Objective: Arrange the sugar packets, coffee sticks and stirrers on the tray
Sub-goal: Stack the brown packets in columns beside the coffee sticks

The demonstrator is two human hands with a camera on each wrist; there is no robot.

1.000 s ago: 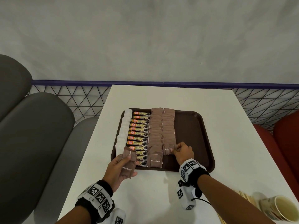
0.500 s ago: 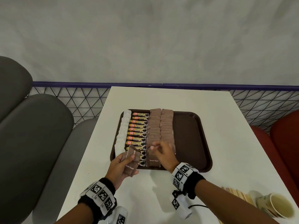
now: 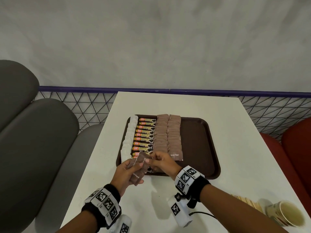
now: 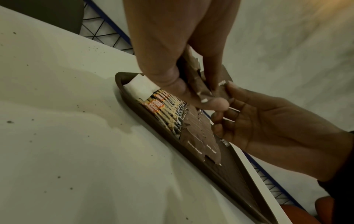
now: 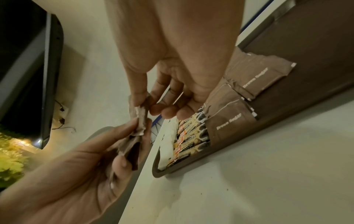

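1. A white rectangular counter stands against a grey plaster wall, behind a blue-railed wire-mesh barrier, with grey padded seats on one side and red ones on the other
2. On it lies a dark brown plastic tray with rounded corners. From its left edge run a column of white sugar packets, a column of yellow-and-orange coffee sticks, and two columns of brown paper sugar packets, overlapping like tiles. The right part of the tray is bare
3. The left hand is curled round a small stack of brown sugar packets, thumb on top, held above the tray's near-left corner
4. The right hand pinches the top packet of that stack between thumb and forefinger, its other fingers loosely bent; the wrist views show the pinch at the packet's upper edge
5. Near the right edge of the counter lie pale wooden stirrers beside a paper cup tipped on its side; neither is on the tray
6. Step in hand, as I judge it: drawing one packet off the held stack to lay it on the tray
7. The next move calls for peeling off a single packet without dragging its neighbour, then setting it square at the near end of a brown column, or starting a new column on the bare side. The stirrers are not yet arranged
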